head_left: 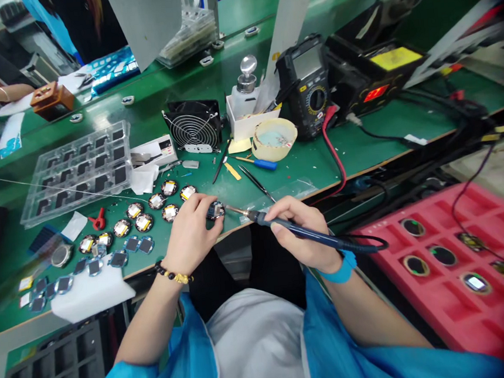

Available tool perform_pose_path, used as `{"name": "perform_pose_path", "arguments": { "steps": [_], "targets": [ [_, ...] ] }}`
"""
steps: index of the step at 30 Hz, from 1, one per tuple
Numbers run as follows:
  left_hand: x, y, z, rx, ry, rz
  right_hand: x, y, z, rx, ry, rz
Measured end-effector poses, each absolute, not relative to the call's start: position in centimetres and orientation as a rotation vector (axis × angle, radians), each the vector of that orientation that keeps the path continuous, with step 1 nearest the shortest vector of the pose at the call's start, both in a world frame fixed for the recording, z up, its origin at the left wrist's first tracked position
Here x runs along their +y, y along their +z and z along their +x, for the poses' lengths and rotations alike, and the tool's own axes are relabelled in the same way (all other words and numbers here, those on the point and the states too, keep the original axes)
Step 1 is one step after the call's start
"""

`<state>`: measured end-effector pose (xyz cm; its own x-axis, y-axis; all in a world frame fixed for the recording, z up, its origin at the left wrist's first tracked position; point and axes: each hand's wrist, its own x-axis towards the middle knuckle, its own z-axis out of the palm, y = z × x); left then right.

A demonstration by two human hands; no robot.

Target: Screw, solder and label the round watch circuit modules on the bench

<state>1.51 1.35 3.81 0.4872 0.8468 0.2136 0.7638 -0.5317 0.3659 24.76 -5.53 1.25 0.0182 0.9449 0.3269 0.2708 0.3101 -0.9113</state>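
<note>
Between the thumb and fingers of my left hand (195, 228) is a small round circuit board (215, 210), held at the bench's front edge. My right hand (302, 231) grips a soldering iron (313, 235) like a pen, its tip pointing left at the board. Whether the tip touches the board I cannot tell. Several round boards with white and yellow parts (144, 222) lie left of my left hand. Beyond them are small square dark modules (119, 259), some on a white foam sheet (91, 294). Tweezers (255, 183) rest on the bench behind the iron.
A fan (194, 126), a multimeter (309, 90), a soldering station (375, 87) and a round yellowish dish (274, 140) stand behind my hands. A clear compartment tray (78, 169) lies at left, a red foam tray (456, 306) at lower right. Another person's arm (0, 93) shows at upper left.
</note>
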Motion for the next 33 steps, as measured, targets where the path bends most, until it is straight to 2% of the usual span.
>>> {"name": "perform_pose_path", "arguments": {
  "steps": [23,29,33],
  "targets": [
    [1.1,3.7,1.6,1.429,0.602,2.442,-5.9,0.8,25.4,-1.456,0.71,-1.135],
    [1.9,4.4,0.3,1.159,0.547,2.362,-6.3,0.7,25.8,-1.408,0.698,-1.14],
    [2.2,4.7,-0.1,1.145,0.656,2.344,-6.6,0.9,26.2,-1.38,0.668,-1.153]
  ]
}}
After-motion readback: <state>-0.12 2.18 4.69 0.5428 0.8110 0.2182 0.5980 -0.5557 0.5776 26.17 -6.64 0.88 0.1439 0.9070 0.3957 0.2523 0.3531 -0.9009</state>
